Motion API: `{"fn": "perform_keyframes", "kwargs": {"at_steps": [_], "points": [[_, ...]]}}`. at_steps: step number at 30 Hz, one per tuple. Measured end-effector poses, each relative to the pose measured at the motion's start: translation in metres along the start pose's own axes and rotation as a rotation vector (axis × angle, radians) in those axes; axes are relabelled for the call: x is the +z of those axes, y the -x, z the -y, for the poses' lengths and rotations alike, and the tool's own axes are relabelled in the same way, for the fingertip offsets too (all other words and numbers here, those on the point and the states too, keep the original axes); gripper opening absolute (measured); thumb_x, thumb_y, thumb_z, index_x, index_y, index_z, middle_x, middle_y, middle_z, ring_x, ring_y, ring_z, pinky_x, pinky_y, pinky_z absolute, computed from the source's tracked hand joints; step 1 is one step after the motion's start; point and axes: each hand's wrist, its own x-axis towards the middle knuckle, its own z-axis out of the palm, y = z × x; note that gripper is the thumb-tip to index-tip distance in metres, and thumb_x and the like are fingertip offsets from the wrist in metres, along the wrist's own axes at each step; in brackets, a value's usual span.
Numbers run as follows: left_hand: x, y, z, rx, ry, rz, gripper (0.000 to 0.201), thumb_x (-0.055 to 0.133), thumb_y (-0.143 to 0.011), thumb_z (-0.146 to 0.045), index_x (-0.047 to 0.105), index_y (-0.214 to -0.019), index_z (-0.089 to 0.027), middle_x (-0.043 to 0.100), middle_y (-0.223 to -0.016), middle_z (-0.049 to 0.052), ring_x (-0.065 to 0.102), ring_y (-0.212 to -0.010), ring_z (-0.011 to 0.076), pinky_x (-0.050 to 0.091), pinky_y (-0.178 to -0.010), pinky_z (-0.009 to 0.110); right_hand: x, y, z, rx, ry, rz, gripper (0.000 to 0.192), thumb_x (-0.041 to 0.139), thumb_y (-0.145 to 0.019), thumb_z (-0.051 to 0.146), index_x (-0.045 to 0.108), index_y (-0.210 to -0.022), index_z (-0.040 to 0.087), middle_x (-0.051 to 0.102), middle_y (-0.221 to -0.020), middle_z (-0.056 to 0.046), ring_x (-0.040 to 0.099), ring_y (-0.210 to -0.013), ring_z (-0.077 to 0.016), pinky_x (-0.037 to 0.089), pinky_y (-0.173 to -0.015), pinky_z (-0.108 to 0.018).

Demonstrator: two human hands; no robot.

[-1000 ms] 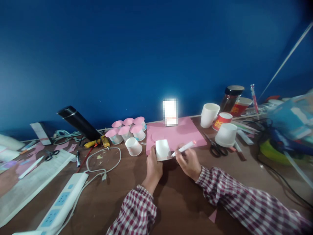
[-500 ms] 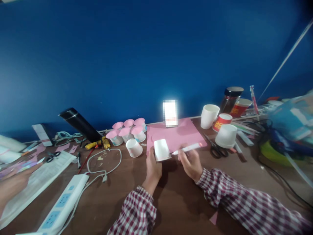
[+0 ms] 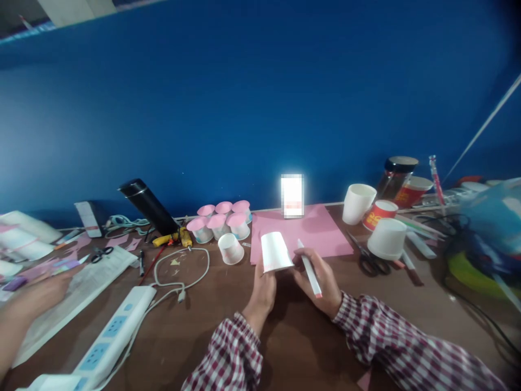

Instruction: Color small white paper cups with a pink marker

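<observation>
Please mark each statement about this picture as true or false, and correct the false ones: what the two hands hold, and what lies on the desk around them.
1. The left hand holds a white paper cup. True.
2. The right hand holds scissors. False: it holds a white marker; the black scissors lie on the table, to the right of the pink sheet.
3. The cup in the left hand is filled with water. False: it is held upside down, base upward.
4. A pink paper sheet lies on the table beyond the hands. True.
5. A group of small cups with pink tops stands left of the pink sheet. True.
6. The white power strip lies at the right of the table. False: it is at the left.
</observation>
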Motion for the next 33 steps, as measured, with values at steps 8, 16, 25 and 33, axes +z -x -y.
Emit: {"fn": "perform_keyframes", "kwargs": {"at_steps": [8, 16, 25, 33], "points": [[0.002, 0.001, 0.003, 0.063, -0.137, 0.059, 0.026, 0.053, -0.081, -0.029, 0.054, -0.102, -0.014, 0.067, -0.093, 0.008, 0.063, -0.085, 0.0197, 0.051, -0.076, 0.031, -0.006, 0.0, -0.002, -0.018, 0.138, -0.044, 0.025, 0.057, -0.08, 0.015, 0.051, -0.103, 0.022, 0.058, -0.079, 0.001, 0.059, -0.064, -0.0125, 0.051, -0.062, -0.023], [0.0, 0.007, -0.005, 0.163, -0.398, -0.017, 0.057, 0.054, -0.08, -0.021, 0.035, -0.134, -0.017, 0.067, -0.103, 0.01, 0.064, -0.09, 0.0213, 0.049, -0.079, 0.033, -0.012, -0.006, -0.003, -0.076, 0.276, -0.057, 0.021, 0.055, -0.083, 0.018, 0.05, -0.103, 0.02, 0.058, -0.077, 0.0, 0.06, -0.062, -0.0139, 0.051, -0.06, -0.025], [-0.004, 0.002, -0.001, 0.135, -0.503, -0.033, 0.047, 0.043, -0.077, -0.009, 0.049, -0.124, -0.015, 0.068, -0.108, 0.012, 0.064, -0.097, 0.0239, 0.048, -0.084, 0.035, -0.011, -0.002, -0.006, -0.201, 0.369, 0.007, 0.019, 0.053, -0.082, 0.015, 0.054, -0.1, 0.021, 0.063, -0.084, -0.005, 0.064, -0.077, -0.019, 0.053, -0.068, -0.029], [-0.005, 0.001, -0.004, 0.111, -0.486, -0.049, 0.05, 0.047, -0.072, -0.005, 0.051, -0.121, -0.016, 0.068, -0.107, 0.01, 0.064, -0.097, 0.0225, 0.048, -0.083, 0.034, -0.013, -0.006, -0.008, -0.256, 0.399, 0.037, 0.024, 0.051, -0.083, 0.012, 0.056, -0.104, 0.021, 0.064, -0.085, -0.005, 0.064, -0.081, -0.0203, 0.053, -0.072, -0.032]]}}
